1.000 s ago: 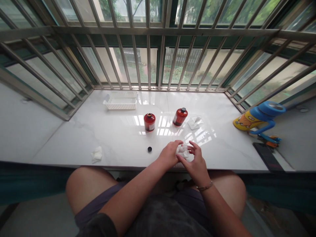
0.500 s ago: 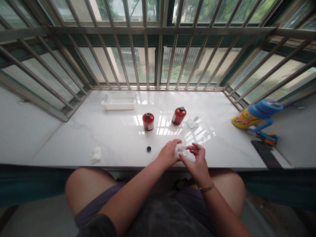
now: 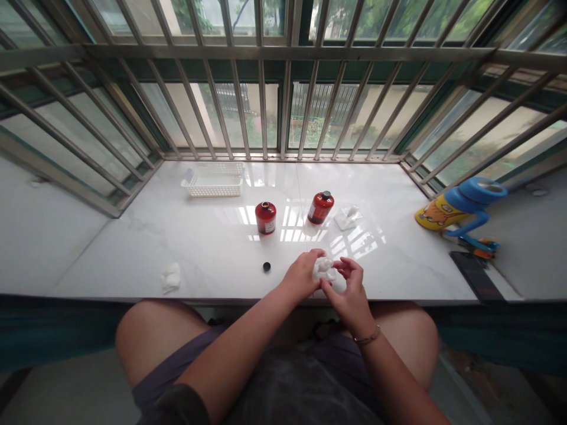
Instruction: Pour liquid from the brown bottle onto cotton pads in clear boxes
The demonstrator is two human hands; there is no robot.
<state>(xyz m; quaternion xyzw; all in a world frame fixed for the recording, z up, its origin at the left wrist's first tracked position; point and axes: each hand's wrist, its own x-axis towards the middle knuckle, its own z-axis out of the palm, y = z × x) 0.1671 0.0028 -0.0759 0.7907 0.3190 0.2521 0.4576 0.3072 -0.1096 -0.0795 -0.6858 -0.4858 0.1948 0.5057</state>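
Close to the counter's front edge, my left hand (image 3: 305,273) curls around one side of a small white, partly translucent piece (image 3: 325,268) with raised lumps. Its exact kind is unclear. From the other side, my right hand (image 3: 352,289) touches it with the thumb and fingertips, its fingers bent. A black bottle cap (image 3: 266,267) lies to the left of my hands. Beyond it stands an uncapped red bottle (image 3: 266,219). A second red bottle (image 3: 321,209) has its black cap on. Beside that rests a pale square piece with a raised knob (image 3: 348,217).
A white perforated basket (image 3: 214,190) sits at the back left. Folded white tissue (image 3: 170,278) lies near the front left edge. To the right are a blue and yellow water bottle (image 3: 449,208), a phone (image 3: 477,277) and a small orange-blue item (image 3: 482,247). Metal bars (image 3: 283,54) line the window.
My right hand has shifted slightly left, and its fingers sit a little closer around the white piece. The bottles, cap and other things stay where they were.
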